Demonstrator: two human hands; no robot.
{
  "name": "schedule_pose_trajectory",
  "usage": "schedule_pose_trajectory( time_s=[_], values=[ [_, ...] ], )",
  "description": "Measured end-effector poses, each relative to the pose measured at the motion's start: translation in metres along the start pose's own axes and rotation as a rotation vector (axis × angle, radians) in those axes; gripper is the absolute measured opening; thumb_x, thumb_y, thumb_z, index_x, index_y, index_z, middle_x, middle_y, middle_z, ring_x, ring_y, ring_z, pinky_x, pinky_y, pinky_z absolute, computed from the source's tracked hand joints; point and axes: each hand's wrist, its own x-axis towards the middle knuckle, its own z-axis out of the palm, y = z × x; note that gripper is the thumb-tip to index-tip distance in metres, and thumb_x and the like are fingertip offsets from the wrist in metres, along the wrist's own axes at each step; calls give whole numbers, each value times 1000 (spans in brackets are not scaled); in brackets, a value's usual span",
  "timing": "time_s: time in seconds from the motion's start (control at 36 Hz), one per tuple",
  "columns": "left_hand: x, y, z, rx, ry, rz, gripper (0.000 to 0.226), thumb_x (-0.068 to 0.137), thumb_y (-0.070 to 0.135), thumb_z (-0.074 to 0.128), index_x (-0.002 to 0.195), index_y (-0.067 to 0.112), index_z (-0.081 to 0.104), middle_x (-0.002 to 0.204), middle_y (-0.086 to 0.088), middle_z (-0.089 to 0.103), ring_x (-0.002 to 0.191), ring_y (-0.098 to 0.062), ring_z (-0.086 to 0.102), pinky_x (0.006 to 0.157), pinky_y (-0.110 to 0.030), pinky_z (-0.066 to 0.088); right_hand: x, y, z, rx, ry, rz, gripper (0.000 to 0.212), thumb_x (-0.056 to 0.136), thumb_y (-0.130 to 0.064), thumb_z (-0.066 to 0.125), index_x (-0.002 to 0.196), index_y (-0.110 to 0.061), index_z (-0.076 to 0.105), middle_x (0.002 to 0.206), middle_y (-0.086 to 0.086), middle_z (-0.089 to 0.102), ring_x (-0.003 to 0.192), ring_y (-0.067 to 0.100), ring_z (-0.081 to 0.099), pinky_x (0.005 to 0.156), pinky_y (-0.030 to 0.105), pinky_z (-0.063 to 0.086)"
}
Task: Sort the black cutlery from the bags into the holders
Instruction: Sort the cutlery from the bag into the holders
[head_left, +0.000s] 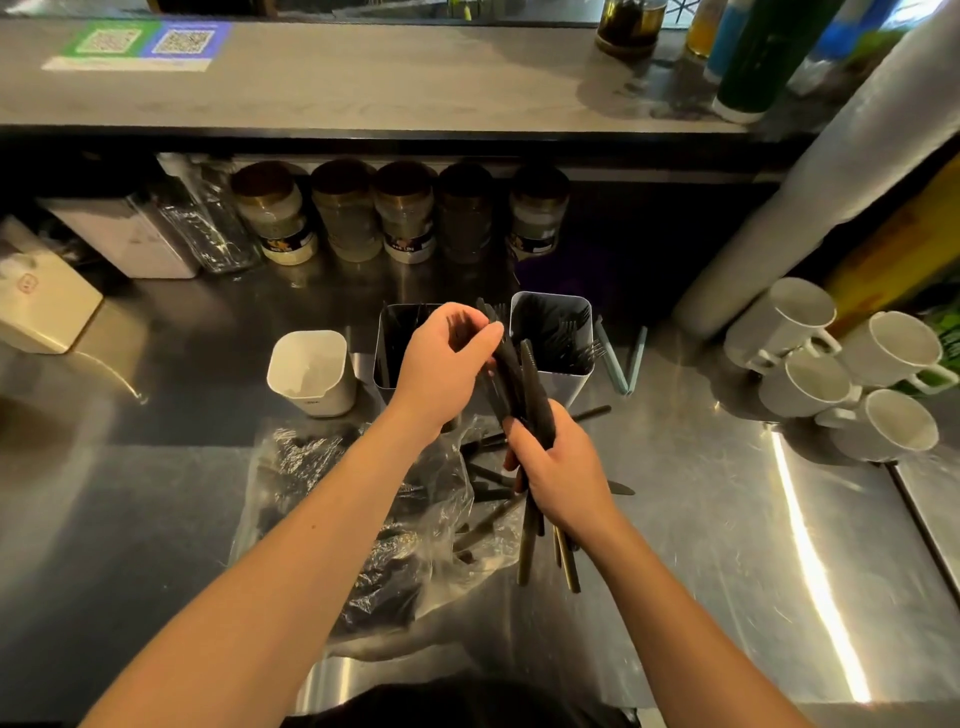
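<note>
My right hand (563, 467) grips a bundle of black cutlery (530, 395), tips up and handles hanging below the fist. My left hand (447, 364) pinches the top of one black piece in that bundle, just above the middle holder (387, 353). The right holder (571, 379) is white and square and holds several black forks. A smaller white holder (311, 371) stands at the left; nothing shows inside it. A crumpled clear plastic bag (374, 525) with black cutlery inside lies under my forearms. Loose black pieces (488, 475) spill from the bag's mouth onto the steel counter.
Several white mugs (841, 374) lie stacked at the right. A row of jars (405, 213) stands at the back under a raised shelf (363, 83). A white box (41, 296) sits far left. Two pale green sticks (623, 364) lean beside the right holder.
</note>
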Motion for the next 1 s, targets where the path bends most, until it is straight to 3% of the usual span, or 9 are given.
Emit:
schedule_pose_trajectory(
  time_s=[0.06, 0.17, 0.33, 0.44, 0.53, 0.67, 0.83, 0.94, 1.0],
  values=[
    [4, 0, 0, 72, 19, 23, 8, 98, 23, 60, 91, 20, 59, 79, 2, 64, 64, 1, 61, 60, -11, 49, 0, 0, 1, 3, 3, 2, 7, 100, -32, 56, 99, -25, 57, 81, 14, 67, 62, 20, 64, 62, 39, 58],
    [11, 1, 1, 121, 50, 83, 12, 102, 22, 52, 91, 20, 50, 73, 2, 57, 56, 3, 54, 55, -13, 45, 1, 0, 0, -14, 26, -24, 12, 100, -35, 56, 99, -23, 57, 81, 15, 66, 69, 31, 66, 63, 42, 60],
    [22, 3, 5, 130, 72, 190, 9, 105, 19, 44, 97, 16, 44, 75, -1, 55, 58, -3, 53, 56, -18, 46, 0, 3, -3, 23, 69, -33, 7, 101, -30, 56, 98, -24, 58, 75, 16, 64, 56, 20, 59, 57, 38, 57],
    [35, 13, 6, 139, 192, 238, 9, 105, 17, 45, 97, 12, 44, 79, 3, 49, 64, 4, 48, 63, -12, 43, -1, 10, -8, 63, 61, -4, 5, 101, -28, 57, 100, -24, 59, 68, 1, 62, 58, 14, 58, 59, 40, 57],
    [55, 23, 4, 45, 311, 260, 10, 104, 20, 46, 95, 17, 43, 82, 0, 49, 71, -6, 50, 66, -21, 44, -1, 19, -14, 91, 93, 47, 6, 100, -29, 57, 98, -23, 59, 68, -1, 62, 58, 15, 57, 60, 41, 58],
    [79, 47, 10, 39, 449, 391, 8, 104, 9, 44, 99, 8, 39, 84, 9, 41, 70, 16, 47, 73, -10, 42, 0, 37, -28, 196, 187, 181, 11, 99, -27, 58, 96, -16, 58, 67, 1, 63, 55, 17, 56, 61, 36, 55],
    [94, 37, 41, 225, 275, 465, 12, 104, 20, 47, 106, 9, 44, 84, 13, 46, 70, 1, 49, 67, -17, 44, -1, 52, -46, 201, 246, 224, 15, 99, -28, 57, 97, -13, 56, 67, 3, 64, 53, 19, 57, 62, 41, 55],
    [92, 16, 61, 529, 64, 430, 16, 103, 28, 50, 108, 13, 47, 79, 10, 52, 68, -9, 53, 65, -29, 45, 0, 55, -57, 225, 259, 227, 16, 98, -27, 58, 97, -11, 56, 66, 2, 64, 53, 20, 57, 63, 43, 54],
    [91, 1, 66, 774, -93, 332, 13, 102, 34, 51, 104, 21, 48, 91, 1, 54, 77, -19, 56, 70, -38, 49, 1, 56, -62, 245, 253, 237, 14, 98, -26, 58, 98, -12, 56, 66, 2, 63, 54, 20, 56, 63, 43, 54]
  ],
)
